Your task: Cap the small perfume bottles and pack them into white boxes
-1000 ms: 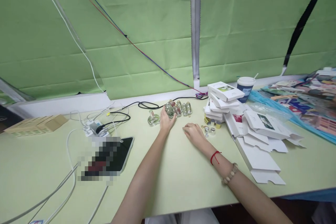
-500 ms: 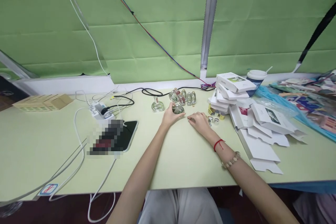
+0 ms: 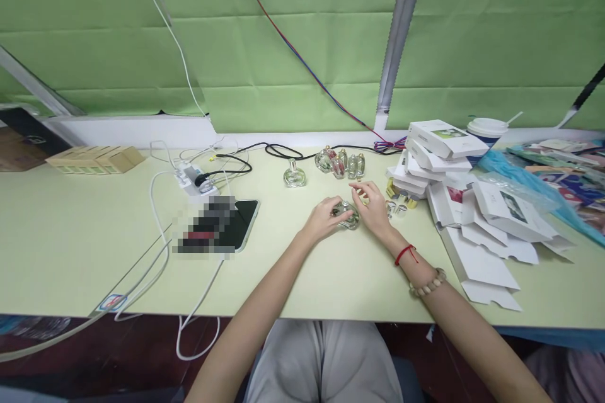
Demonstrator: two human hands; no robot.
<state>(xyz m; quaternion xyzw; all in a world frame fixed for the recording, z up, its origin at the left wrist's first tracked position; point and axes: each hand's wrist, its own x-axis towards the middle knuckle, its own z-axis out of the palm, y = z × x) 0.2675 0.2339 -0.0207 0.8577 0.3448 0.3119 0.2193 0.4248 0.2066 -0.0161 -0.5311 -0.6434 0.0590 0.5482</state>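
My left hand is closed round a clear oval perfume bottle, its thumb across the front of the glass. The bottle stands on the table, its neck uncovered. Just right of it hovers my right hand, with forefinger and thumb apart and no object visible between them. Shiny silver caps and gold-coloured pieces lie right of that hand. Behind both hands is a cluster of perfume bottles with gold tops. Another perfume bottle, without a cap, stands to the left.
White cartons are stacked at right, with opened flat cartons in front. Behind them stands a paper cup. On the left are a phone, a power strip, white cables and tan boxes.
My left hand has brought the bottle rightward and closer to me. My right hand has risen beyond the bottle, its fingers parting from a pinch on something tiny. The head view has shifted.
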